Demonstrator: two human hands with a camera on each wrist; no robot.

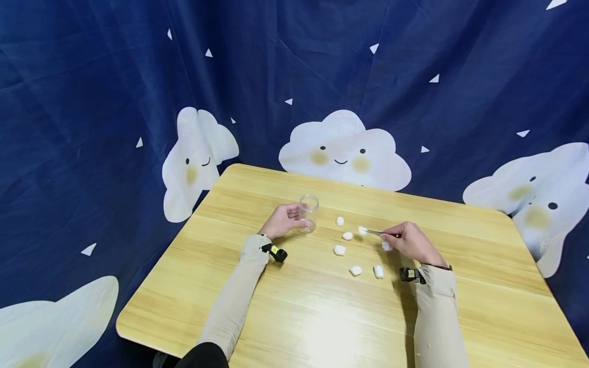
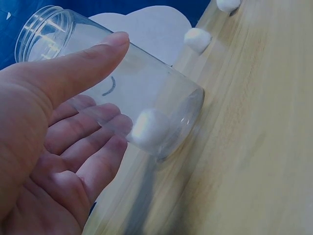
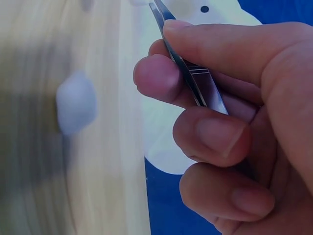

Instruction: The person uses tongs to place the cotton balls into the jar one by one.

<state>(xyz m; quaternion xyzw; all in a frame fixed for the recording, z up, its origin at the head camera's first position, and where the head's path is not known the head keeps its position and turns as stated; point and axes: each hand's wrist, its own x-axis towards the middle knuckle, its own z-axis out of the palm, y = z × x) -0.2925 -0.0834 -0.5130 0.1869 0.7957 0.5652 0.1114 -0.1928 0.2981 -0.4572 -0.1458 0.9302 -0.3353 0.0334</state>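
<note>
My left hand holds a clear plastic jar on the table, thumb on one side and fingers on the other. In the left wrist view the jar has a threaded, lidless mouth. A white cotton ball shows through its wall near the base; inside or behind, I cannot tell. My right hand pinches metal tweezers between thumb and fingers. At their tips is a cotton ball, left of that hand. Another cotton ball lies just beneath the hand.
Several more cotton balls are scattered on the wooden table, among them one nearest the jar and one in front. A dark blue curtain with cloud prints hangs behind the table's far edge.
</note>
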